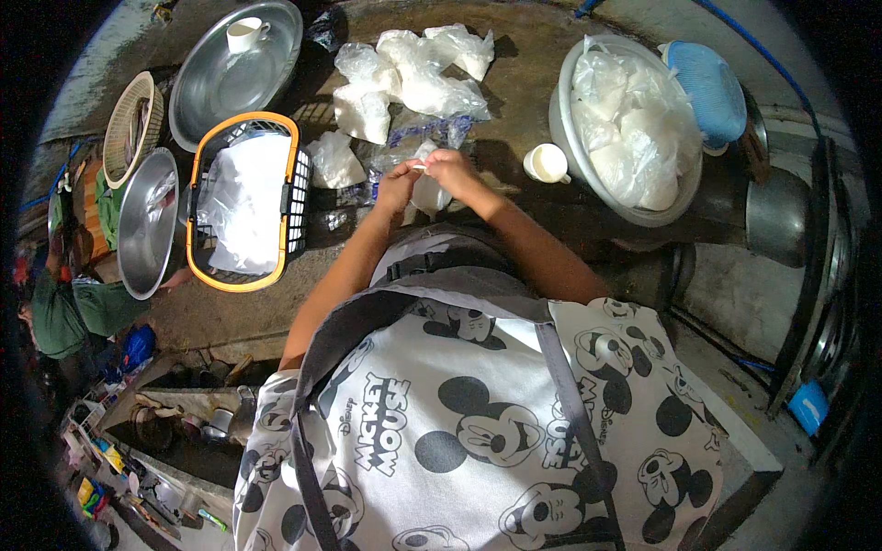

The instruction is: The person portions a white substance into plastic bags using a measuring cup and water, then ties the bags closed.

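My left hand [398, 184] and my right hand [451, 172] meet above the near edge of the table, fingertips pinching the gathered neck of a clear plastic bag. The bag's white-filled body [431, 196] hangs below my fingers. Just left of my hands lies another small bag of white contents [335, 162]. Beyond them, several filled plastic bags [420, 76] are heaped on the table. A white cup [546, 164] with pale contents stands to the right, beside a large whitish basin [561, 131] full of bagged white stuff.
An orange-rimmed basket [293, 138] holding plastic bags stands on the left. Behind it is a large metal basin [200, 96] with a white mug [244, 34]. A smaller metal basin [148, 227] and a cream basket [155, 103] are farther left. A person in green [76, 310] is at the far left.
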